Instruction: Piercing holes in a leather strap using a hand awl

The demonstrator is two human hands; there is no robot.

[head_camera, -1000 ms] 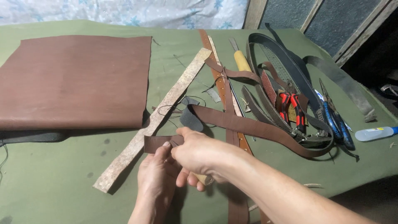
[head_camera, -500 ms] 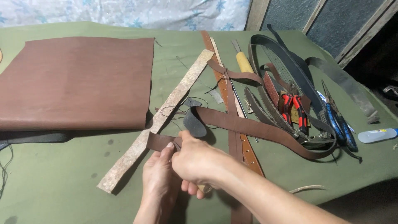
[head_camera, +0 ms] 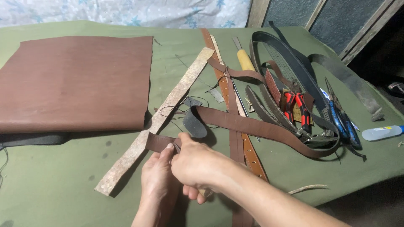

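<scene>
Head view: both hands work at the near edge of the green worktop [head_camera: 50,185]. The left hand [head_camera: 158,180] and the right hand [head_camera: 198,166] meet over a short brown strap [head_camera: 158,143], which lies flat on the worktop across the lower part of a long pale strip [head_camera: 160,120]. The grip of each hand is clamped on the strap's right end: the left thumb presses on it, and the right fingers pinch it from above.

Just behind the hands, a longer brown belt [head_camera: 252,126] curls up at its dark, rounded end and runs right toward a pile of dark belts [head_camera: 286,63]. Red-handled pliers [head_camera: 296,107] lie in that pile, with blue-handled pliers [head_camera: 341,117] beside it. A yellow-handled tool [head_camera: 245,61] lies further back. A large brown leather sheet [head_camera: 75,82] covers the left part of the worktop. A small clear bottle [head_camera: 381,132] lies at the right edge.
</scene>
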